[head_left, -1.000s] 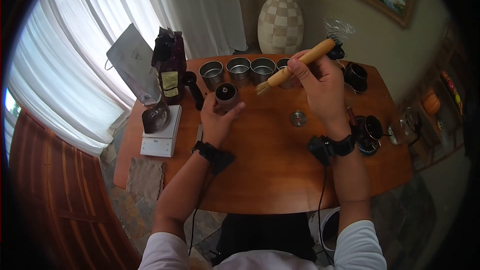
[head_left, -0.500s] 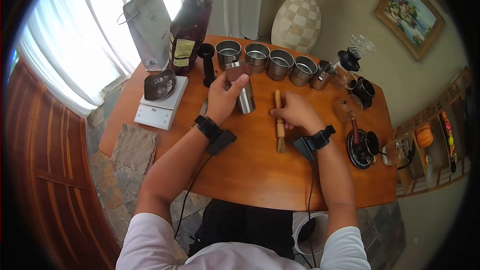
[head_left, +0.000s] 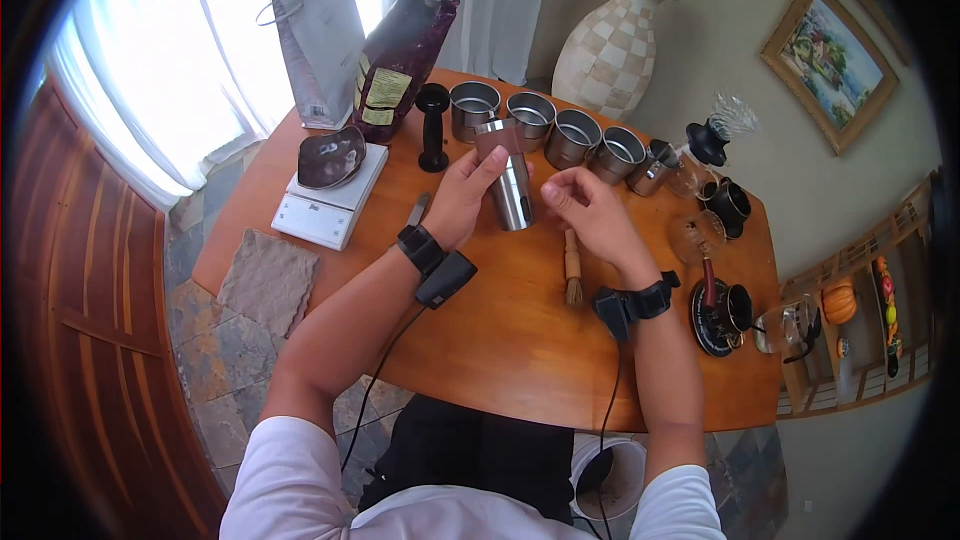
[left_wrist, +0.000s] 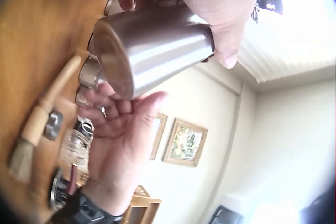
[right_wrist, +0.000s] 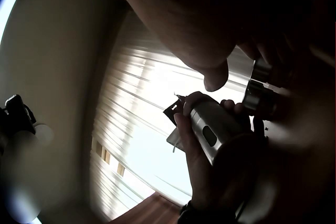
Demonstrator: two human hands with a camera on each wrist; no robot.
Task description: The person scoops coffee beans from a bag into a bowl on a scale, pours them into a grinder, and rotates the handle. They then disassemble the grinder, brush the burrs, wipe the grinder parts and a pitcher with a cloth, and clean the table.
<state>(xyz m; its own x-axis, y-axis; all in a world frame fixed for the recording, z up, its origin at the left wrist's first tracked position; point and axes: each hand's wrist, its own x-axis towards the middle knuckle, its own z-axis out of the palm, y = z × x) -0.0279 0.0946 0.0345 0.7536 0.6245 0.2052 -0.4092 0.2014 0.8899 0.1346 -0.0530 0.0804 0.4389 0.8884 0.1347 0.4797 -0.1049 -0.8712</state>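
The right hand (head_left: 600, 225) has just let go of the wooden brush (head_left: 573, 275). A moment ago it had the brush up in the air, then put it down on the table (head_left: 480, 340). Now the brush lies there with its bristles toward the person, and part of its handle is hidden under the right hand. So the right hand is free, and the brush looks to be done with for now.

The right hand is just beside the metal can (head_left: 512, 190), but not touching it. Its palm is turned to the can, and its fingers are a little bent, with nothing in them.

The left hand (head_left: 452, 212) still has the can. Its thumb and fingers are wrapped around the can's upper part, and they hold it up off the table. The can's open top showed earlier; now its shiny side shows instead. I cannot tell what is inside.

A small round metal piece (left_wrist: 53, 125) sits near the brush. The metal cups (head_left: 573, 138) stand in a row behind the can.
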